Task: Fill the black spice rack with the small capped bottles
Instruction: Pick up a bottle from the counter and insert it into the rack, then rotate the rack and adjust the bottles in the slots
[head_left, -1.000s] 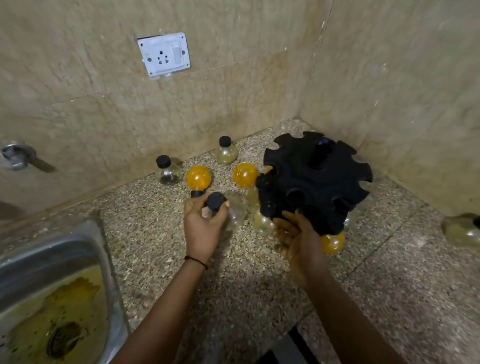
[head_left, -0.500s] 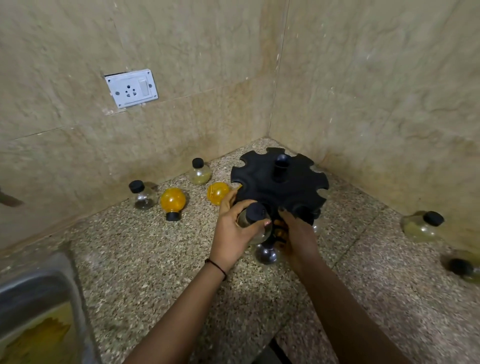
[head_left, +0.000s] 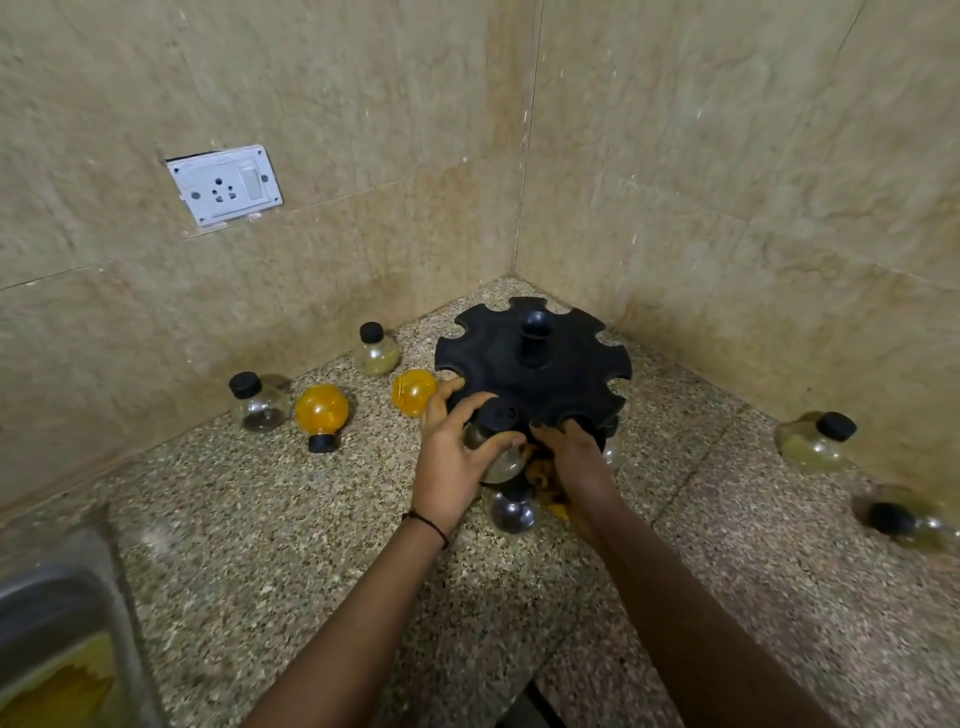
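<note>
The black spice rack (head_left: 535, 371), a round disc with notches around its rim and a central post, stands in the counter's corner. My left hand (head_left: 452, 452) is shut on a clear black-capped bottle (head_left: 496, 439), holding it against the rack's near edge. My right hand (head_left: 574, 457) grips the rack's front rim from below. A clear bottle (head_left: 513, 512) and something orange hang under the rack by my hands. Loose bottles lie to the left: a clear one (head_left: 260, 402), an orange one on its cap (head_left: 321, 415), another orange one (head_left: 413, 392), a yellowish one (head_left: 376, 351).
Two more black-capped bottles (head_left: 818, 439) (head_left: 906, 522) lie by the right wall. A steel sink (head_left: 57, 639) sits at the lower left. A white wall socket (head_left: 226, 184) is on the left wall. Tiled walls close the corner behind the rack.
My left hand brought the clear bottle from the counter up to the rack's near edge. The rack went from tilted to level, my right hand still on it. The view shifted right.
</note>
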